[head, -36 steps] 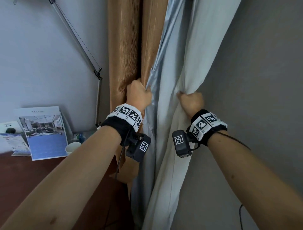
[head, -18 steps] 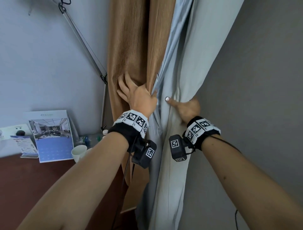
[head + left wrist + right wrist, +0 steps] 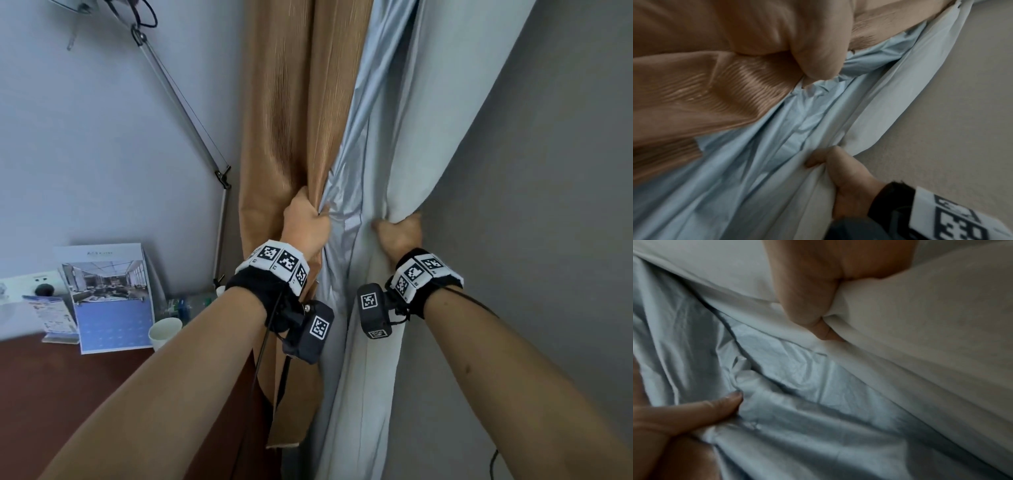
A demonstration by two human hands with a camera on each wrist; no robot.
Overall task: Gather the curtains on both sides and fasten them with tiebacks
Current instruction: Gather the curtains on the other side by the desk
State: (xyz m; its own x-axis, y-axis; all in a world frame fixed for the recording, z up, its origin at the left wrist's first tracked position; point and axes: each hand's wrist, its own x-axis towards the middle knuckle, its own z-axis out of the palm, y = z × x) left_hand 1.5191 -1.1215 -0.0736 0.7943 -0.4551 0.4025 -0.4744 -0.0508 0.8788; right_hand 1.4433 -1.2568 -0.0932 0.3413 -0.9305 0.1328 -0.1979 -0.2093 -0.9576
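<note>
A tan ribbed curtain (image 3: 291, 120) hangs in the corner, and its pale blue lining (image 3: 370, 137) is bunched beside it. My left hand (image 3: 306, 222) grips the tan edge together with the blue lining. In the left wrist view its fingers (image 3: 813, 61) curl round the tan fabric (image 3: 725, 91) where that meets the blue lining (image 3: 777, 146). My right hand (image 3: 397, 228) grips the lining's outer fold a hand's width to the right. Close up, its fingers (image 3: 812, 301) pinch the whitish fold (image 3: 920, 337). My left thumb (image 3: 715, 405) presses the blue lining (image 3: 797, 369).
A dark brown desk (image 3: 51, 394) stands at the lower left with a desk calendar (image 3: 109, 298), leaflets and a white cup (image 3: 164, 330). A metal lamp arm (image 3: 185, 113) slants along the left wall. A grey wall (image 3: 548, 240) runs close on the right.
Half a second ago my left fingers lay spread on the tan curtain and my right thumb was stretched out. Both hands have since closed on the fabric, bunching it tighter.
</note>
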